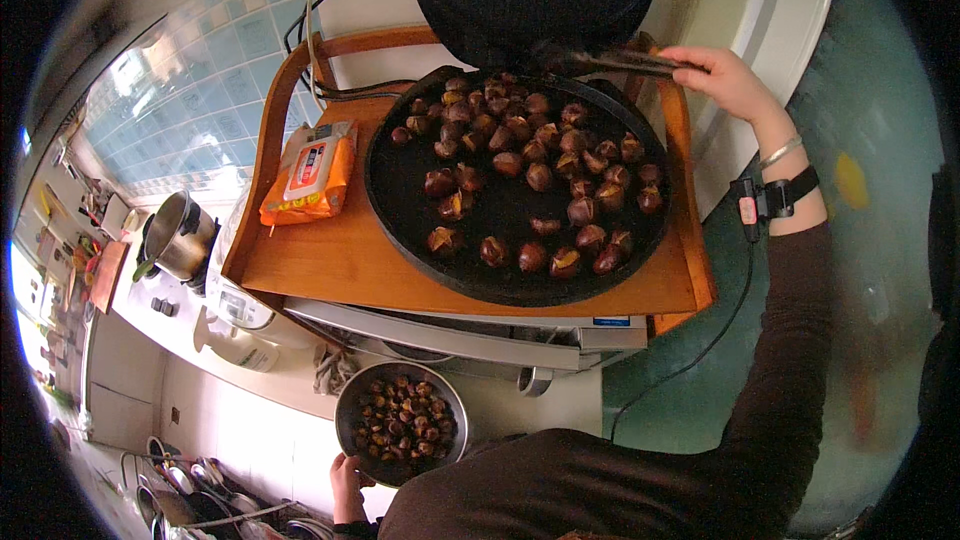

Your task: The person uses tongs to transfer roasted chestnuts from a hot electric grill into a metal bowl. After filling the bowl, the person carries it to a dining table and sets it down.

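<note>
A round black electric griddle lies open with its ridged lid raised behind it. Scored brown chestnuts, many split to show yellow flesh, crowd its back and right side; several sit near the front edge. My right hand grips a pair of dark tongs, whose blurred far end is by the lid's lower edge. Low at the left, my left hand holds the rim of a round metal bowl. More split chestnuts fill the bottom of that bowl.
The griddle rests on a wooden shelf with raised sides, above a silver appliance. An orange wipes pack lies left of the griddle. Dark cables run behind. A grey cloth, spray bottle and steel pot stand leftward.
</note>
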A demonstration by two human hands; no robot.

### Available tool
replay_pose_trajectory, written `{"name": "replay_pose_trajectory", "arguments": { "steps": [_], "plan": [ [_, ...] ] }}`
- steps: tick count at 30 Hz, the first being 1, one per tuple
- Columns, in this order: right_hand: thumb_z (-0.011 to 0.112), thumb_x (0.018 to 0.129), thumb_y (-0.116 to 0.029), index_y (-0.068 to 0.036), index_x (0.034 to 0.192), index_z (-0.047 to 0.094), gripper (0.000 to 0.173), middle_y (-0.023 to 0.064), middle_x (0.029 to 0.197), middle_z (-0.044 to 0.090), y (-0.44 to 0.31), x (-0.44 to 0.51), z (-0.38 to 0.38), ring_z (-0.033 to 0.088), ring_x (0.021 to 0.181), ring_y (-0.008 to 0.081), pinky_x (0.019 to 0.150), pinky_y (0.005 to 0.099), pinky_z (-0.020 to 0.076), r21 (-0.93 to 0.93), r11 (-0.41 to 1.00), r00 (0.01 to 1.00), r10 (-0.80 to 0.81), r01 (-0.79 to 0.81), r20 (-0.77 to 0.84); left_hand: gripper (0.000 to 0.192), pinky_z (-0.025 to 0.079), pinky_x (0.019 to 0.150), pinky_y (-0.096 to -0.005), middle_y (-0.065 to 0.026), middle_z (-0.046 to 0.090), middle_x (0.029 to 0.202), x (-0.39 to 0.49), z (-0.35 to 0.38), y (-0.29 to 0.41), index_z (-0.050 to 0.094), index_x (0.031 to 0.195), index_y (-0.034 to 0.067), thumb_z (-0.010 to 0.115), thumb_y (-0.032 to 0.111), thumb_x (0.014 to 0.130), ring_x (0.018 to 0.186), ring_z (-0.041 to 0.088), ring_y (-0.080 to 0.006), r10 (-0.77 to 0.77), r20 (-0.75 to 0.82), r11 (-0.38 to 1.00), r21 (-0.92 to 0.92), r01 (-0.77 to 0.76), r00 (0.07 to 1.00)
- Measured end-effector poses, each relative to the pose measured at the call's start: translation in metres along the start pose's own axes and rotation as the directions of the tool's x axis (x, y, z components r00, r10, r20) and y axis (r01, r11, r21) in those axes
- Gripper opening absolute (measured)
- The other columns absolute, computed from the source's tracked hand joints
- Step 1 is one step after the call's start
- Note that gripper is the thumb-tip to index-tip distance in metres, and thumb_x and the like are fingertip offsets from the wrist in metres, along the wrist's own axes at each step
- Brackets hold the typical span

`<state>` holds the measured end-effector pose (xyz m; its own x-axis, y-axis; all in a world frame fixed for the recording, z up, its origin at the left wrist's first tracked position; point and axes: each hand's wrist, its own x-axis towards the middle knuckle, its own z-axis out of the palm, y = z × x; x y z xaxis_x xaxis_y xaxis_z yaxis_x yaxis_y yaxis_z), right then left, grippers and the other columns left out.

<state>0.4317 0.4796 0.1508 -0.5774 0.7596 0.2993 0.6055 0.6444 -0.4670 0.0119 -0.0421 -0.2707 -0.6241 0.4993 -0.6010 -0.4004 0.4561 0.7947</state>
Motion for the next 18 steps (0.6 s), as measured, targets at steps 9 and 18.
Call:
{"name": "replay_pose_trajectory", "arguments": {
  "steps": [9, 18],
  "plan": [
    [0.059, 0.086, -0.022, -0.004, 0.114, 0.06, 0.033, 0.0124, 0.1, 0.067, -0.022, 0.052, 0.029, 0.063, 0.09, 0.0226, 0.08, 0.0326, 0.0476, -0.256, 0.904, 0.939, -0.312, 0.341, 0.148, 0.027, 0.048, 0.037, -0.028, -0.0097, 0.063, 0.076, -0.002, 0.004, 0.0, 0.058, 0.1, -0.003, 0.048, 0.013, 0.081, 0.047, 0.058, -0.0178, -0.009, -0.045, 1.0, 0.0, 0.009, 0.999],
    [0.055, 0.085, -0.007, -0.001, 0.114, 0.061, 0.03, 0.0049, 0.098, 0.066, -0.067, 0.003, -0.005, 0.058, 0.092, 0.0132, 0.081, 0.0274, 0.0458, -0.033, 0.954, 0.943, -0.289, 0.298, 0.165, 0.03, 0.049, 0.037, -0.0295, -0.0108, 0.063, 0.077, 0.004, -0.001, -0.005, 0.057, 0.103, -0.003, 0.047, 0.014, 0.08, 0.047, 0.058, -0.0193, 0.006, -0.011, 1.0, -0.009, -0.006, 1.0]
  ]
}}
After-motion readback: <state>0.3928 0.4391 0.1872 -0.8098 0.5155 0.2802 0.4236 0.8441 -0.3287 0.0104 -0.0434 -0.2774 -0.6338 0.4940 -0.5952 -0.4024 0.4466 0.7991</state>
